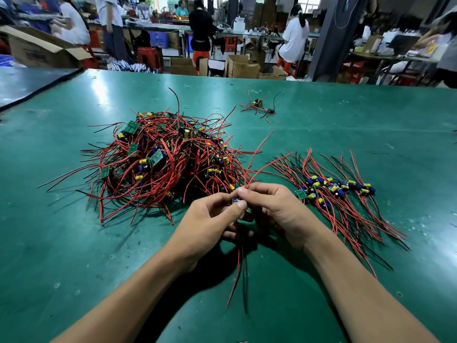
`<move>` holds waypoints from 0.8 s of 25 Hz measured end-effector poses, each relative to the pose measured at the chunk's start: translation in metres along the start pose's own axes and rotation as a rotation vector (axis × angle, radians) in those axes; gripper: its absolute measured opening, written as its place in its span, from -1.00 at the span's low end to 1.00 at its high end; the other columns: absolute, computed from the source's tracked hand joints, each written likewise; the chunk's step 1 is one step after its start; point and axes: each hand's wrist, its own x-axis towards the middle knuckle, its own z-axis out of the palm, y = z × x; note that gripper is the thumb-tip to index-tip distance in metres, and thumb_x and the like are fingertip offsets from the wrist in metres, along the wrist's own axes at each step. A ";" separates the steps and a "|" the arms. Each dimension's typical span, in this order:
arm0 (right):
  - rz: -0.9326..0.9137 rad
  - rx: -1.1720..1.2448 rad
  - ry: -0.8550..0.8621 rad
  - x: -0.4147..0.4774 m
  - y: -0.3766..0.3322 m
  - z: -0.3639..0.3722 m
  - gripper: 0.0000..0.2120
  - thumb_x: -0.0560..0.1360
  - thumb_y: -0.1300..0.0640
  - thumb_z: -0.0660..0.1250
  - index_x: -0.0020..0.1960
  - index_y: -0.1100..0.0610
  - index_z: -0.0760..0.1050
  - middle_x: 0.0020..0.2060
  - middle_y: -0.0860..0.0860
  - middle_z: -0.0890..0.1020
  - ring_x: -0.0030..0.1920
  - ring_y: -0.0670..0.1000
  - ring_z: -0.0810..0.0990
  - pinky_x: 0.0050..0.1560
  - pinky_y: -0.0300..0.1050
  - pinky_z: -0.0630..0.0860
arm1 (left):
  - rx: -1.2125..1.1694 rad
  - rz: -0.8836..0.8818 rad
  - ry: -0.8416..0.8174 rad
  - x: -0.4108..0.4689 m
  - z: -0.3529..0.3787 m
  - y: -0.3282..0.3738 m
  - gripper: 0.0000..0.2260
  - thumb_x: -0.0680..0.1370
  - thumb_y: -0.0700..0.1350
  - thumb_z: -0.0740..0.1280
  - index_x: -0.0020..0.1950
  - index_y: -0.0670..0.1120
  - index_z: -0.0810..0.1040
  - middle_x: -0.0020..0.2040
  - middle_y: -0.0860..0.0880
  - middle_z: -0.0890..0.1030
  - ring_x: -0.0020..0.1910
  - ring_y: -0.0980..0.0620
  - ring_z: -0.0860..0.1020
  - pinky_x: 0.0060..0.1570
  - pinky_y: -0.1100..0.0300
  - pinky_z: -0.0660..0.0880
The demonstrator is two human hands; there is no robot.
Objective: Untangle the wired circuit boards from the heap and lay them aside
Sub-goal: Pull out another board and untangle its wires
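Green matting covers the surface (321,112). The landmark is the tangled heap of green circuit boards with red and black wires (160,157). Just in front of the heap, the left hand (210,219) pinches one small wired board (235,201) between thumb and fingers. The right hand (277,209) pinches red leads just above it. A row of separated boards with combed wires (338,191) lies right of the heap, and a small stray cluster (258,107) lies behind it. The boards are probably light and rigid, and the leads thin, springy and prone to snagging. Grip board edges, not capacitors or solder joints, and draw leads out lengthwise.
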 end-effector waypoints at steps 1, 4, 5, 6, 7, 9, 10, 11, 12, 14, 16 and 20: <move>-0.005 -0.045 0.007 0.000 0.000 0.000 -0.73 0.54 0.06 0.41 0.04 0.29 0.63 -0.27 0.23 0.55 -0.36 0.10 0.50 -0.37 -0.19 0.46 | -0.015 -0.007 -0.002 0.000 -0.001 0.000 -0.78 0.52 -0.11 0.36 0.13 -0.16 0.62 -0.14 -0.17 0.68 -0.30 -0.13 0.66 -0.33 0.19 0.59; -0.032 -0.154 0.049 0.003 0.000 -0.003 -0.76 0.59 0.03 0.36 0.06 0.18 0.68 -0.30 0.22 0.37 -0.34 0.17 0.26 -0.31 -0.12 0.29 | -0.052 -0.049 -0.014 0.000 -0.002 0.001 -0.84 0.55 -0.18 0.33 0.03 -0.26 0.60 -0.21 -0.25 0.66 -0.32 -0.17 0.65 -0.34 0.12 0.61; -0.056 -0.155 0.067 0.004 -0.001 -0.006 -0.77 0.60 0.05 0.34 0.06 0.17 0.68 -0.35 0.18 0.31 -0.39 0.11 0.23 -0.37 -0.17 0.25 | -0.061 -0.069 -0.024 0.000 -0.001 0.002 -0.87 0.56 -0.20 0.32 -0.02 -0.26 0.59 -0.25 -0.26 0.65 -0.34 -0.17 0.64 -0.35 0.10 0.61; -0.085 -0.161 0.089 0.005 -0.001 -0.008 -0.78 0.60 0.07 0.32 0.06 0.17 0.69 -0.38 0.13 0.22 -0.42 0.05 0.17 -0.43 -0.19 0.14 | -0.062 -0.086 -0.037 0.000 -0.001 0.002 -0.90 0.57 -0.23 0.31 -0.05 -0.26 0.59 -0.28 -0.26 0.65 -0.35 -0.16 0.63 -0.35 0.09 0.61; -0.110 -0.175 0.104 0.005 -0.002 -0.009 -0.78 0.61 0.09 0.31 0.05 0.18 0.69 -0.38 0.11 0.14 -0.41 0.01 0.10 -0.44 -0.17 0.05 | -0.056 -0.094 -0.048 0.000 0.000 0.002 -0.91 0.57 -0.26 0.30 -0.05 -0.24 0.58 -0.30 -0.25 0.64 -0.36 -0.16 0.63 -0.34 0.10 0.61; -0.125 -0.186 0.097 0.004 -0.002 -0.009 -0.76 0.60 0.05 0.31 0.02 0.15 0.71 -0.39 0.09 0.13 -0.40 -0.01 0.07 -0.44 -0.18 0.02 | -0.030 -0.081 -0.054 0.000 0.001 0.001 -0.91 0.57 -0.29 0.29 0.00 -0.22 0.59 -0.31 -0.22 0.64 -0.35 -0.14 0.64 -0.35 0.13 0.59; -0.114 -0.182 0.083 0.004 -0.001 -0.008 -0.75 0.57 0.02 0.32 0.00 0.13 0.71 -0.42 0.07 0.21 -0.42 -0.03 0.13 -0.45 -0.22 0.08 | -0.003 -0.061 -0.048 0.000 0.001 0.000 -0.90 0.57 -0.30 0.29 0.02 -0.23 0.60 -0.30 -0.19 0.65 -0.32 -0.12 0.65 -0.34 0.14 0.59; -0.097 -0.165 0.062 0.003 -0.001 -0.005 -0.74 0.55 -0.02 0.33 0.00 0.12 0.71 -0.43 0.07 0.34 -0.42 -0.01 0.25 -0.44 -0.23 0.22 | 0.032 -0.038 -0.040 0.000 0.002 -0.001 -0.90 0.57 -0.29 0.31 0.00 -0.24 0.61 -0.28 -0.15 0.65 -0.30 -0.07 0.65 -0.32 0.15 0.59; -0.075 -0.133 0.035 0.003 0.000 -0.003 -0.74 0.55 -0.02 0.33 0.01 0.12 0.71 -0.39 0.12 0.47 -0.36 0.05 0.39 -0.33 -0.18 0.37 | 0.062 -0.017 -0.028 0.000 0.002 -0.002 -0.90 0.57 -0.27 0.32 -0.04 -0.23 0.63 -0.26 -0.13 0.66 -0.28 -0.04 0.65 -0.31 0.15 0.59; -0.051 -0.090 -0.007 0.003 0.002 0.001 -0.76 0.59 0.01 0.32 0.05 0.12 0.70 -0.24 0.19 0.61 -0.22 0.15 0.52 -0.15 0.00 0.49 | 0.101 0.017 0.007 -0.001 0.003 -0.003 -0.86 0.59 -0.22 0.33 -0.11 -0.20 0.65 -0.23 -0.12 0.67 -0.26 -0.07 0.66 -0.25 0.06 0.58; -0.056 -0.117 -0.011 0.003 0.005 0.004 -0.76 0.61 0.03 0.31 0.08 0.13 0.69 -0.24 0.10 0.65 -0.32 0.03 0.55 -0.30 -0.12 0.55 | 0.137 0.047 0.030 -0.002 0.002 -0.004 -0.85 0.60 -0.20 0.32 -0.10 -0.19 0.65 -0.23 -0.14 0.69 -0.29 -0.11 0.68 -0.24 0.04 0.56; -0.066 -0.180 -0.006 0.006 0.011 0.009 -0.70 0.59 -0.02 0.35 0.11 0.20 0.66 -0.29 0.14 0.63 -0.42 0.03 0.54 -0.40 -0.13 0.55 | 0.142 0.033 0.031 -0.001 0.000 -0.005 -0.81 0.61 -0.20 0.31 -0.10 -0.29 0.64 -0.30 -0.20 0.65 -0.39 -0.08 0.63 -0.39 0.15 0.55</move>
